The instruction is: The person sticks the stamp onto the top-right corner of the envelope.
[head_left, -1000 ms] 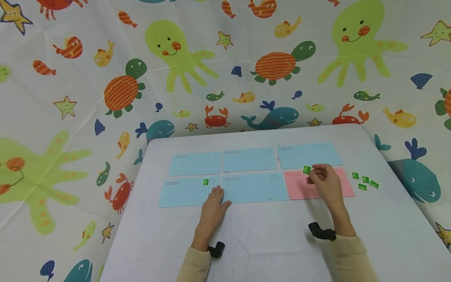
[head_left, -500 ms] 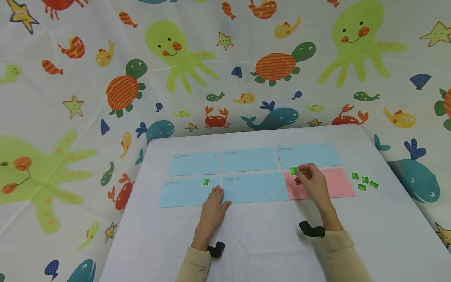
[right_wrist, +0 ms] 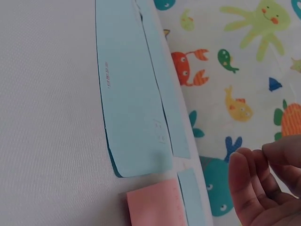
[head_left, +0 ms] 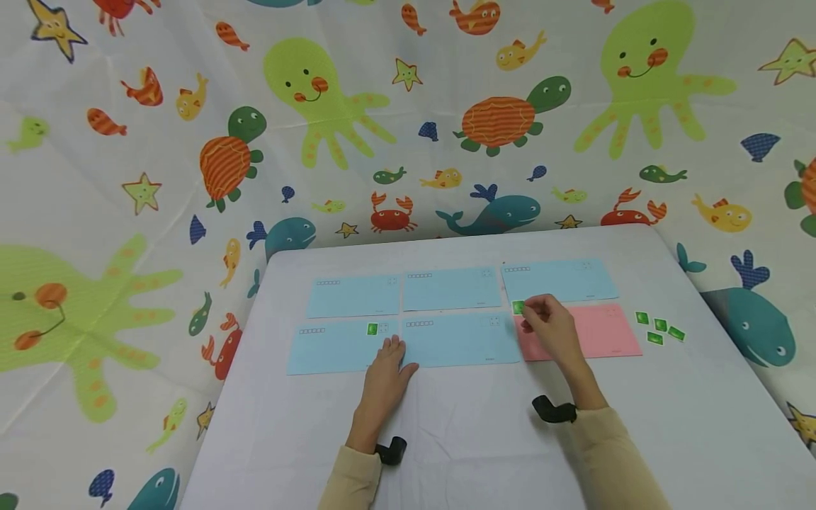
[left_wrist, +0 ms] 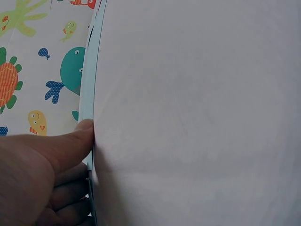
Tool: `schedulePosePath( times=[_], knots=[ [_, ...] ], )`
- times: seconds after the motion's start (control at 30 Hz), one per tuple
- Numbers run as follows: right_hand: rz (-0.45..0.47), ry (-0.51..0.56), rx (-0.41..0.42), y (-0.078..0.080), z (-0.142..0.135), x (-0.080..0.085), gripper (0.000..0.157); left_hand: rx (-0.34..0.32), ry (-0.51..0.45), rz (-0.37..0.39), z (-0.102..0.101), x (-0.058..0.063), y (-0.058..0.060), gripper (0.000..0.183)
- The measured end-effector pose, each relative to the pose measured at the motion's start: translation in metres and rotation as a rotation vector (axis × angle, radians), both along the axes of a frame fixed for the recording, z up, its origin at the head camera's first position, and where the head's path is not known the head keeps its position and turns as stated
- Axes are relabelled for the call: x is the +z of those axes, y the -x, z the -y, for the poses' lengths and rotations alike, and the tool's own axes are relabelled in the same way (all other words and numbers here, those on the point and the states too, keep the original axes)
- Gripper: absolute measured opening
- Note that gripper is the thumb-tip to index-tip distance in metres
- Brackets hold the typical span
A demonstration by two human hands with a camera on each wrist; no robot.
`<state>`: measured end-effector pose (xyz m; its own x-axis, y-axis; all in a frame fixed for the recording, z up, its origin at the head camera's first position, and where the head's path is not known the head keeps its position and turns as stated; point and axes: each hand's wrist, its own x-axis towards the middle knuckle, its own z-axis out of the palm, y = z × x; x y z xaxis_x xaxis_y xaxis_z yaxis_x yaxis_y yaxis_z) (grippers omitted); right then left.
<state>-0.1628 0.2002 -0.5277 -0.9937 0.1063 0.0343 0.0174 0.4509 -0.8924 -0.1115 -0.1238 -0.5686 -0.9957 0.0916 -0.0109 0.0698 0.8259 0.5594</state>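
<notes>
In the head view my right hand pinches a small green stamp between thumb and fingertips, over the left end of a pink envelope. The right wrist view shows thumb and fingers together, the stamp hidden there. My left hand lies flat with fingers straight on the right end of the front-left blue envelope, its thumb spread towards the front-middle blue envelope. Another green stamp sits near the first envelope's upper right corner, beside its printed stamp box.
Behind stand three more blue envelopes in a row: left, middle and right. Several loose green stamps lie right of the pink envelope. A white cloth covers the table, and a sea-animal curtain hangs behind.
My right hand has moved left with the stamp, from over the middle of the pink envelope to its left end. The left hand has stayed in place.
</notes>
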Motion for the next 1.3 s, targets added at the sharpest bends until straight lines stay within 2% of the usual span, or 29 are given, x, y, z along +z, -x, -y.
schedulePosePath(
  times=[0.6,1.07,1.3],
  knots=[
    [0.016,0.069,0.059,0.013,0.020,-0.009,0.023,0.002,-0.016,-0.009,0.000,0.000,0.000,0.058],
    [0.109,0.047,0.056,0.017,0.039,-0.020,0.021,0.009,-0.012,-0.005,-0.001,0.002,0.001,0.057],
    [0.095,-0.013,0.079,0.019,0.042,-0.029,0.019,0.008,-0.013,-0.003,-0.001,0.002,0.001,0.058]
  ],
)
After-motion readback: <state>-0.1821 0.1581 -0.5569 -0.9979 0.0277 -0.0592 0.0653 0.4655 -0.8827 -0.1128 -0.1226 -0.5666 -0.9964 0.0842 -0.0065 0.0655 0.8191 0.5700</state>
